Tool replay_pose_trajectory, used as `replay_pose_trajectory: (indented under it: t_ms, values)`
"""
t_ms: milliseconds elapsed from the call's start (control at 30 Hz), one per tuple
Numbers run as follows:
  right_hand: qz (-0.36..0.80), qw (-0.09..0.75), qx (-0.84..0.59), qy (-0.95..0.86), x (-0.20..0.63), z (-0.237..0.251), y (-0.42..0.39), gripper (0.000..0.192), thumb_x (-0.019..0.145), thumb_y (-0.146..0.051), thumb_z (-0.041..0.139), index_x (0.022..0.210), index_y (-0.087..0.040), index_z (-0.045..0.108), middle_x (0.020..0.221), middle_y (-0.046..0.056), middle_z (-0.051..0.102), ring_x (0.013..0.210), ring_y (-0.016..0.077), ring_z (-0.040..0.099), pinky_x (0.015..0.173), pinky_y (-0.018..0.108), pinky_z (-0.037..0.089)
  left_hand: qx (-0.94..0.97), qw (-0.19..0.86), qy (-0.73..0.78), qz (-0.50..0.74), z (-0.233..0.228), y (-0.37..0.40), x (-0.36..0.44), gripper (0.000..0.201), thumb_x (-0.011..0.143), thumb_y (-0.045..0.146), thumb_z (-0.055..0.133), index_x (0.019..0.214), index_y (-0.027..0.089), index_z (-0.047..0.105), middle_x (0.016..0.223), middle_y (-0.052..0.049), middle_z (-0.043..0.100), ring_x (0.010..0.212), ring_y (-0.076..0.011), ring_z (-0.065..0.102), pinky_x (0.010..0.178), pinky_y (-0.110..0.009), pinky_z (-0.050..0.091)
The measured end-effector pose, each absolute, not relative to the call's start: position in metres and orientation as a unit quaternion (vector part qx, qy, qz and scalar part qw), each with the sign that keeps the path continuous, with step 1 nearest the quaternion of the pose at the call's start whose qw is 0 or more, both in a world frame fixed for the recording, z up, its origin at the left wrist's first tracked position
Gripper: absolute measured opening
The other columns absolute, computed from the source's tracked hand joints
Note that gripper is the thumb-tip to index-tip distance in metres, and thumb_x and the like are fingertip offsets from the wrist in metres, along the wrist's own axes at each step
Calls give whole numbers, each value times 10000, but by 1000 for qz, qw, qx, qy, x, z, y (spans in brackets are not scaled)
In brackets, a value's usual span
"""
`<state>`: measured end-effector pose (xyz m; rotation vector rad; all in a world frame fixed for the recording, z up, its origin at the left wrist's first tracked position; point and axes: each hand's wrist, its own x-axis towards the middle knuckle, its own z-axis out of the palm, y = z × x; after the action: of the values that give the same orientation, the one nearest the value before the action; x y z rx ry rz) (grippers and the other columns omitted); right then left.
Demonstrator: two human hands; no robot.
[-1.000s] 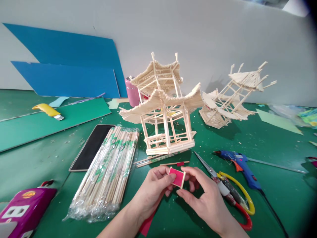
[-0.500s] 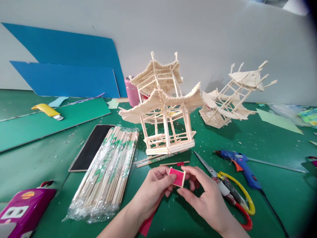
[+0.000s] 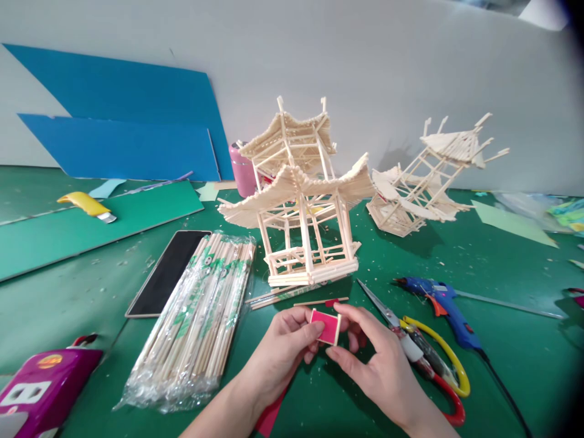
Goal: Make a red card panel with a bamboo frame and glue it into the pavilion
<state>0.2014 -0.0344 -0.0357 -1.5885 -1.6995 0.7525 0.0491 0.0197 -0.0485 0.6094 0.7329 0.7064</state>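
Observation:
Between my hands is a small red panel (image 3: 327, 329) edged with pale wooden strips. My left hand (image 3: 285, 344) pinches its left side, the thumb lying across the red face. On the right edge, the thumb and fingers of my right hand (image 3: 376, 353) close on the wooden strip. Under my left wrist lies a red paper strip (image 3: 272, 417). Just beyond my hands are a thin stick (image 3: 314, 302) and a red scrap (image 3: 332, 302). Behind them stands a two-tiered pavilion model (image 3: 306, 243) built of wooden sticks.
Left are a plastic-wrapped bundle of chopsticks (image 3: 196, 322), a dark tablet (image 3: 168, 267), a purple power socket (image 3: 45, 389) and a yellow utility knife (image 3: 86, 204). Right are scissors (image 3: 383, 304), yellow-handled pliers (image 3: 460, 371), a blue glue gun (image 3: 449, 304) with its cord, and a tilted second model (image 3: 424, 176).
Hardly anything differs. Both hands keep the same grip on the red panel, and the view has shifted very slightly.

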Motion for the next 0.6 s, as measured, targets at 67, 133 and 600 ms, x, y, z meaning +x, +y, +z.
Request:
replay_pose_trajectory:
  t_ms: [67, 133, 600]
  values:
    - [296, 344, -608, -651, 202, -36, -34, 463, 773, -321, 604, 1195, -265, 424, 860, 3, 567, 639, 135, 497, 619, 252, 463, 284, 833, 339, 333, -49, 20, 48, 168, 691, 254, 681, 632, 110, 620, 489, 19, 514, 427, -37, 366, 411, -156, 260]
    - [308, 341, -607, -649, 203, -36, -35, 533, 754, -316, 627, 1231, -269, 394, 886, 4, 564, 644, 131, 495, 639, 256, 465, 285, 833, 335, 336, -48, 20, 48, 163, 712, 246, 662, 632, 112, 617, 486, 21, 511, 424, -34, 367, 417, -154, 260]
    - [436, 402, -640, -489, 210, -32, -33, 247, 861, -402, 455, 803, -180, 546, 605, -22, 499, 543, 106, 470, 497, 220, 388, 280, 835, 339, 330, -44, 24, 47, 185, 697, 248, 664, 587, 114, 598, 475, 13, 515, 433, -49, 393, 421, -168, 266]
